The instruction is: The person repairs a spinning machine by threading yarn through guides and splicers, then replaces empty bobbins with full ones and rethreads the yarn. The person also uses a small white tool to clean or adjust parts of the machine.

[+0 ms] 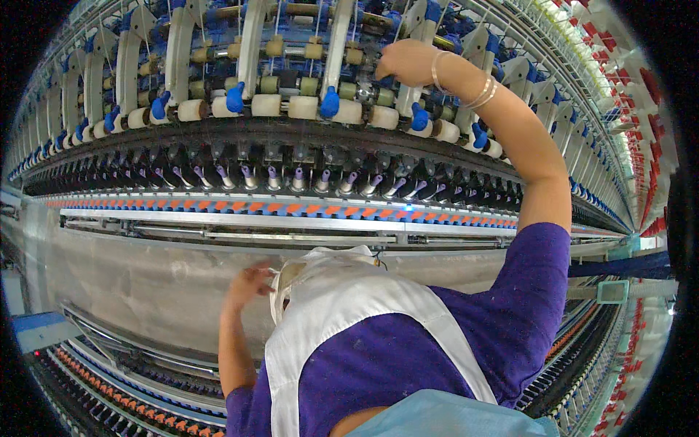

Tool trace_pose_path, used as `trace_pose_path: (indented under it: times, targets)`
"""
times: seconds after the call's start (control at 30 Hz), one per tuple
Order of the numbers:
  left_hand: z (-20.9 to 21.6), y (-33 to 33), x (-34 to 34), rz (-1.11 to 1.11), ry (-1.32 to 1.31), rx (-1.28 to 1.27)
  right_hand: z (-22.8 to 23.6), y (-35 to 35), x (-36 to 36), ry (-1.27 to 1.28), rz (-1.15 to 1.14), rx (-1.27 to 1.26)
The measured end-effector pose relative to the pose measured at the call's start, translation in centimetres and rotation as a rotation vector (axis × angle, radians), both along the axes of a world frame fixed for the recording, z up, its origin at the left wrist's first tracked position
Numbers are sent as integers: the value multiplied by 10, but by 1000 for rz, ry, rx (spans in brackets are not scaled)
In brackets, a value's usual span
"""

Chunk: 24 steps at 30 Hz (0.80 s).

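Note:
My right hand [409, 64] is raised to the drafting rollers of a spinning frame, its wrist bent and its fingers curled down beside a roller. Whatever lies between its fingertips is hidden. Just below it runs a row of white rollers [302, 108] with blue-tipped levers [330, 103] between them. Gold bangles [483, 91] circle the right wrist. Down at the left, my left hand [253, 282] hovers beside the white apron [331, 288] at my waist, fingers loosely bent and apart, a little blurred. No object shows in it.
Under the rollers stands a long row of spindles with purple-topped bobbins [298, 178], above an orange-and-blue strip [291, 209]. A metal rail [218, 221] borders the grey floor [145, 273]. Another spinning frame [131, 386] lies behind me. Red-and-white packages [648, 146] line the far right.

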<state>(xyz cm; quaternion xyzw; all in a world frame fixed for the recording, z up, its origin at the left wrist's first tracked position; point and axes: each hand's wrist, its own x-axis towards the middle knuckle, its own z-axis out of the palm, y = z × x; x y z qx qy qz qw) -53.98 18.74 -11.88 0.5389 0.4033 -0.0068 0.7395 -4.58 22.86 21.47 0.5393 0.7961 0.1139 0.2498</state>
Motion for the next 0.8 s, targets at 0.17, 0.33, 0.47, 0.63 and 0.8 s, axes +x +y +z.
trace_pose_path:
  times: [0.17, 0.33, 0.47, 0.63, 0.8]
  targets:
    - [-166, 7, 8, 462, 264, 174, -28, 5, -19, -365, 72, 34]
    - [-210, -52, 50, 505, 35, -269, -32, 9, -13, -152, 11, 192]
    - [-100, -82, 67, 175, -346, -324, -28, 1, -11, -189, -102, 65]
    - [12, -77, 33, -154, 70, -11, -25, -3, -13, 474, -340, 45]
    - [-46, -44, 54, -786, -182, 602, -54, 12, -20, 1842, -1041, 142]
